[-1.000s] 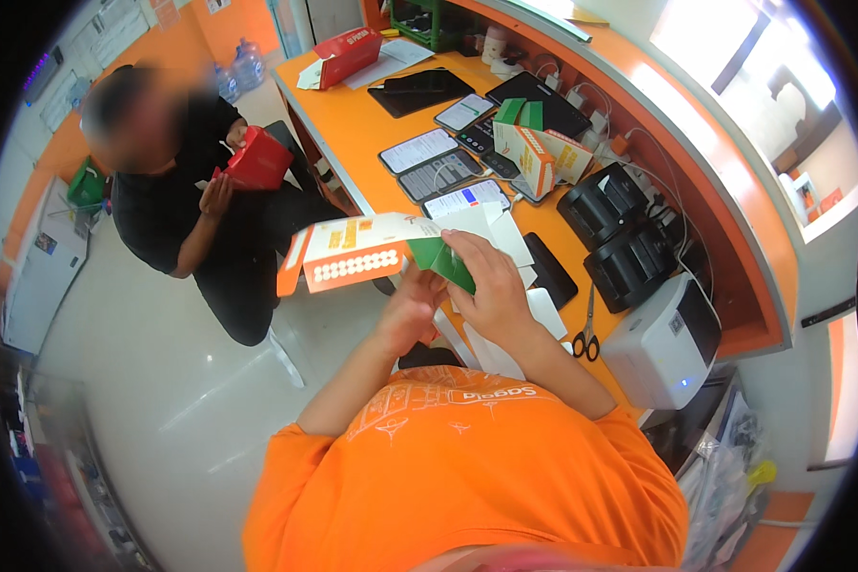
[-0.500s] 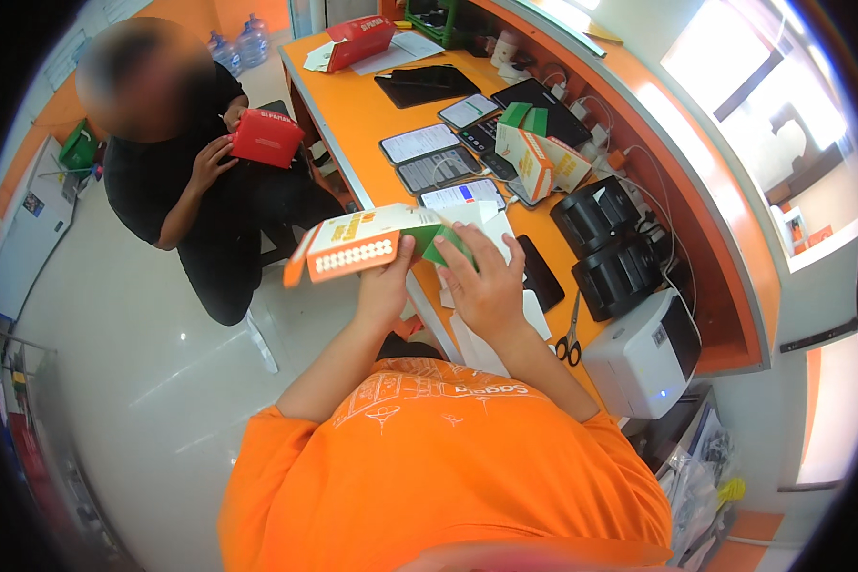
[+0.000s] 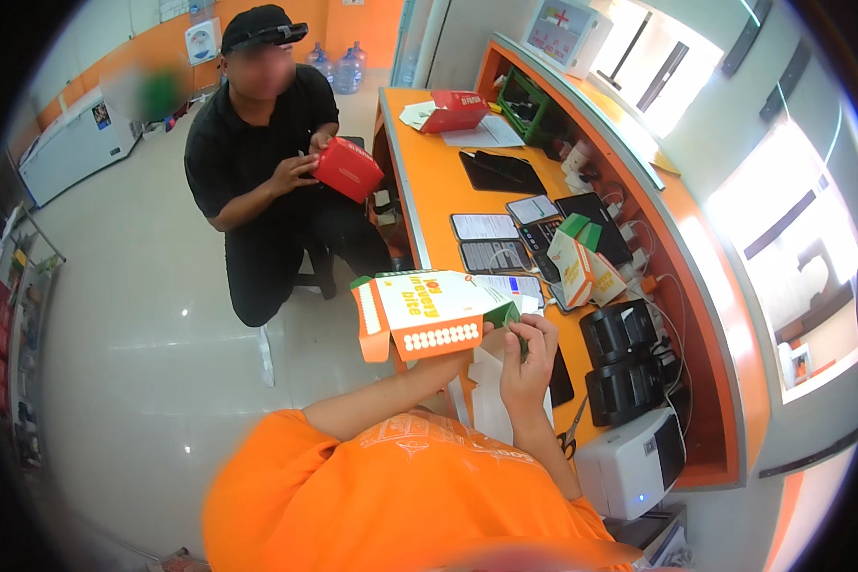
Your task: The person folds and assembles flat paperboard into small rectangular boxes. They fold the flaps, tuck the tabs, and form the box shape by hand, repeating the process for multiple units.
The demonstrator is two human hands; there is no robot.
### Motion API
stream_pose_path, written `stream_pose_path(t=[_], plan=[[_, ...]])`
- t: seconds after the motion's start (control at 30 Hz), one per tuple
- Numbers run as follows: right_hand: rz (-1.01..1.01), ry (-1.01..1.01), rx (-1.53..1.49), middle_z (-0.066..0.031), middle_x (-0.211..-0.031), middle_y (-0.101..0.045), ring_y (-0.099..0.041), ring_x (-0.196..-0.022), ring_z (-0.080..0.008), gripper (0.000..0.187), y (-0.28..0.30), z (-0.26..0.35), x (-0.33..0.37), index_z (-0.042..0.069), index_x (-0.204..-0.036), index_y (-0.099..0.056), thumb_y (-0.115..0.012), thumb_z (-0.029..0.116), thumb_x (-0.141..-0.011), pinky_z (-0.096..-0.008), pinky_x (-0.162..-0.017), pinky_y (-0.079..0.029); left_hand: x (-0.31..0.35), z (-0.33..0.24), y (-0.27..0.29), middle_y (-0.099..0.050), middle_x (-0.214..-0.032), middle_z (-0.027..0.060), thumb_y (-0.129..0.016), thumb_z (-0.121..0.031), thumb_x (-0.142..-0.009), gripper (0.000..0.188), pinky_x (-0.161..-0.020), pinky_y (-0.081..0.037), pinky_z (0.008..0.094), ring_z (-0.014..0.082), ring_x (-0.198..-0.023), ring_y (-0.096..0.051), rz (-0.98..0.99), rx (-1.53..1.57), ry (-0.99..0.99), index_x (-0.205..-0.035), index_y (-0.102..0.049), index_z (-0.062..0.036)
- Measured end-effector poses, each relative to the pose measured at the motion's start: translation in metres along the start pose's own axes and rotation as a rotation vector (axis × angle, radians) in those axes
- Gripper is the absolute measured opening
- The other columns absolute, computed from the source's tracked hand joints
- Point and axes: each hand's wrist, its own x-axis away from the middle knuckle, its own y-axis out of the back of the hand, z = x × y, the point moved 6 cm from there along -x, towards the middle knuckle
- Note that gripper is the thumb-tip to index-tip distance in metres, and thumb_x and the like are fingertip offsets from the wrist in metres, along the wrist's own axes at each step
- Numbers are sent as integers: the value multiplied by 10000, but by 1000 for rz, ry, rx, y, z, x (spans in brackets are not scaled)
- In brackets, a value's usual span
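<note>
A folded cardboard food box [image 3: 427, 297], white and orange with yellow print and green inner flaps, is held above the front edge of the orange counter [image 3: 429, 210]. My left hand [image 3: 461, 364] grips it from below near its right end. Most of those fingers are hidden behind the box. At that end, my right hand [image 3: 526, 367] is closed with thumb and fingers pinching a green end flap [image 3: 513, 322]. White card or paper pieces [image 3: 489, 396] lie on the counter under my hands.
Several phones [image 3: 494, 255], a second white-orange box [image 3: 582, 267], black devices [image 3: 620, 353], a white printer [image 3: 629, 467] and scissors [image 3: 570, 439] crowd the counter. A seated person [image 3: 267, 162] holds a red box [image 3: 350, 170]. Another red box [image 3: 453, 112] lies farther back.
The view has swung, shifting the scene rightward and down. The box now shows more of its printed face. My right fingers, spread over the green flap before, have closed on it.
</note>
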Motion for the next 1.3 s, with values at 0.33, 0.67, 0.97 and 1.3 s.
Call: stream_pose_path(t=[0.33, 0.67, 0.97, 1.3], plan=[[1, 8, 12, -151, -1102, -506, -513, -1027, -276, 168, -13, 1, 11, -11, -997, -576, -580, 133, -912, -347, -842, -443, 20, 15, 15, -579, -1106, 79, -680, -267, -872, 420, -813, -473, 292, 162, -977, -549, 27, 335, 152, -1192, -539, -34], [-21, 72, 98, -158, -1068, -526, -523, -1018, -291, 127, -12, 8, 14, -13, -962, -582, -605, 72, -872, -373, -853, -437, 29, 17, 26, -578, -1109, 79, -673, -272, -877, 418, -812, -473, 293, 165, -971, -550, 54, 475, 241, -1192, -538, -32], [-4, -131, 13, -147, -1064, -540, -530, -1031, -278, 107, -19, -4, 25, -11, -956, -585, -592, 67, -883, -370, -881, -424, 29, 16, 14, -577, -1113, 79, -666, -276, -881, 417, -811, -474, 293, 167, -966, -552, 56, 525, 263, -1193, -537, -30], [107, 353, 357, -235, -1360, -365, -392, -1215, -369, 493, -56, 9, 39, -52, -1275, -494, -612, 197, -867, -509, -974, -314, 26, 24, 16, -577, -1116, 78, -659, -281, -886, 416, -810, -474, 294, 170, -961, -553, 56, 618, 323, -1193, -536, -28]])
